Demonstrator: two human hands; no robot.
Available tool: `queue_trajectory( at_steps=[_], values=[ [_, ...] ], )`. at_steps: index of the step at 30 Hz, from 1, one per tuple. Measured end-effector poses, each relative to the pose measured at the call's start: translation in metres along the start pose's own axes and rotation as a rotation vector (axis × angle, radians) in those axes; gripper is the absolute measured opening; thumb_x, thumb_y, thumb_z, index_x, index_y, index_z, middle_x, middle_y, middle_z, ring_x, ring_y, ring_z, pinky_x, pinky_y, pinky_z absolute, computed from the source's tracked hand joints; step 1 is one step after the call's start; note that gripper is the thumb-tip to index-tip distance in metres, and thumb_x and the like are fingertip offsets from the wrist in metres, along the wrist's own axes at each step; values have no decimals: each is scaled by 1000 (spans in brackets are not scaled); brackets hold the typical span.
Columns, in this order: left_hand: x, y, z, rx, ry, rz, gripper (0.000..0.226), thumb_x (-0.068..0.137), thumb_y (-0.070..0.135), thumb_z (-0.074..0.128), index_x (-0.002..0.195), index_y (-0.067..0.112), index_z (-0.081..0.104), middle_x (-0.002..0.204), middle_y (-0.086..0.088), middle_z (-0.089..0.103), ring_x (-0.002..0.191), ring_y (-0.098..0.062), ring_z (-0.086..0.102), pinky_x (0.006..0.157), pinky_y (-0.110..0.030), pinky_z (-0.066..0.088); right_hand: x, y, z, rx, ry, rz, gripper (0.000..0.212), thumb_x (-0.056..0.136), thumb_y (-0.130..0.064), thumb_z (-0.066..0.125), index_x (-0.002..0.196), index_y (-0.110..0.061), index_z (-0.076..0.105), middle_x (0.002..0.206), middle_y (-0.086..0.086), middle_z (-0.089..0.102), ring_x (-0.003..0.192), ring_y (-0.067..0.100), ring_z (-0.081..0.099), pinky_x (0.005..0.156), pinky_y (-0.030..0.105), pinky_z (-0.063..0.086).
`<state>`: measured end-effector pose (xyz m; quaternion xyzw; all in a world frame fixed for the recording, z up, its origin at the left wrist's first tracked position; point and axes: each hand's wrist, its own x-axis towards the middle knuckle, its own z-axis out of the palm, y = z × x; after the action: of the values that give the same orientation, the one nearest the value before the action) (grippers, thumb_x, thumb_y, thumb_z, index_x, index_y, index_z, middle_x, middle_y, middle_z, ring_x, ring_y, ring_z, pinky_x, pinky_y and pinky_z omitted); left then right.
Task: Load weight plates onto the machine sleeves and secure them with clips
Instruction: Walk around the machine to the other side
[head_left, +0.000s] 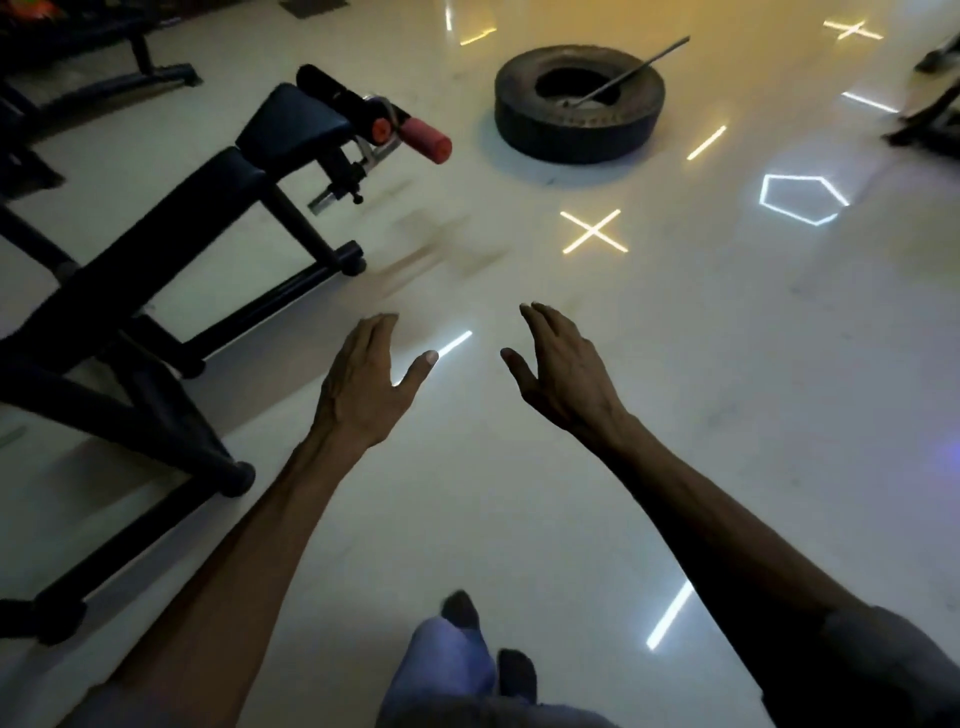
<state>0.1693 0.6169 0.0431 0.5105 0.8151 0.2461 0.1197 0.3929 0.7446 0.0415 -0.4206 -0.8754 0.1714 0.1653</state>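
My left hand (366, 382) and my right hand (563, 371) are stretched out in front of me over the glossy white floor, palms facing each other, fingers apart. Neither hand holds anything. No weight plate, machine sleeve or clip shows in this view.
A black padded bench (171, 244) with red foam rollers (423, 140) stands to the left. A large black tyre (576, 104) with a metal bar (631, 70) resting in it lies on the floor ahead. Ceiling lights reflect on the floor (727, 338). My legs and feet (462, 654) show at the bottom.
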Motion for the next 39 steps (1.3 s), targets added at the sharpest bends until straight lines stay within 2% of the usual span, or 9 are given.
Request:
queue_trajectory(
  at_steps=[5, 10, 17, 22, 26, 32, 37, 39],
  values=[
    [108, 11, 25, 24, -21, 71, 86, 100, 66, 51, 165, 14, 27, 169, -8, 34, 158, -27, 30, 127, -47, 32, 82, 46, 4, -10, 33, 44, 64, 105, -43, 52, 157, -9, 37, 160, 11, 43, 150, 28, 39, 111, 48, 46],
    [231, 19, 48, -14, -78, 69, 90, 98, 72, 48, 166, 18, 23, 171, -7, 31, 160, -25, 26, 129, -47, 29, 187, 85, 8, -42, 35, 88, 65, 105, -43, 53, 158, -8, 35, 163, 12, 39, 154, 28, 32, 116, 45, 40],
    [404, 44, 66, -28, -148, 121, 85, 101, 61, 53, 166, 15, 24, 172, -7, 29, 161, -24, 23, 130, -43, 26, 341, 139, -1, -79, 72, 158, 68, 105, -45, 52, 159, -9, 33, 165, 9, 37, 157, 26, 27, 123, 42, 34],
    [523, 58, 86, -40, -148, 139, 80, 102, 54, 58, 163, 11, 30, 167, -10, 37, 156, -26, 34, 127, -39, 30, 453, 187, 1, -57, 102, 183, 69, 104, -48, 52, 160, -11, 33, 166, 6, 36, 157, 23, 27, 125, 40, 32],
    [633, 64, 110, -22, -139, 149, 79, 102, 55, 56, 163, 10, 31, 168, -10, 37, 157, -28, 32, 128, -47, 32, 554, 233, 8, -66, 77, 181, 71, 105, -50, 49, 161, -12, 30, 168, 8, 32, 158, 24, 25, 125, 43, 32],
    [805, 80, 135, 20, -146, 98, 83, 102, 63, 50, 166, 15, 27, 171, -8, 31, 161, -26, 23, 129, -45, 26, 721, 295, 3, -64, 29, 168, 70, 105, -51, 48, 160, -12, 31, 168, 9, 32, 158, 27, 26, 123, 45, 33],
    [941, 92, 138, 18, -120, 71, 81, 102, 63, 50, 163, 15, 30, 167, -11, 38, 155, -29, 35, 124, -50, 37, 863, 331, -5, -72, 4, 128, 67, 105, -50, 48, 159, -13, 33, 167, 9, 34, 156, 27, 29, 122, 45, 34],
    [992, 90, 138, 7, -119, 45, 81, 102, 63, 50, 163, 14, 29, 168, -10, 36, 156, -28, 34, 124, -51, 36, 920, 341, -5, -56, -15, 120, 66, 106, -50, 47, 159, -13, 33, 167, 8, 34, 156, 26, 29, 122, 45, 35]
  ],
)
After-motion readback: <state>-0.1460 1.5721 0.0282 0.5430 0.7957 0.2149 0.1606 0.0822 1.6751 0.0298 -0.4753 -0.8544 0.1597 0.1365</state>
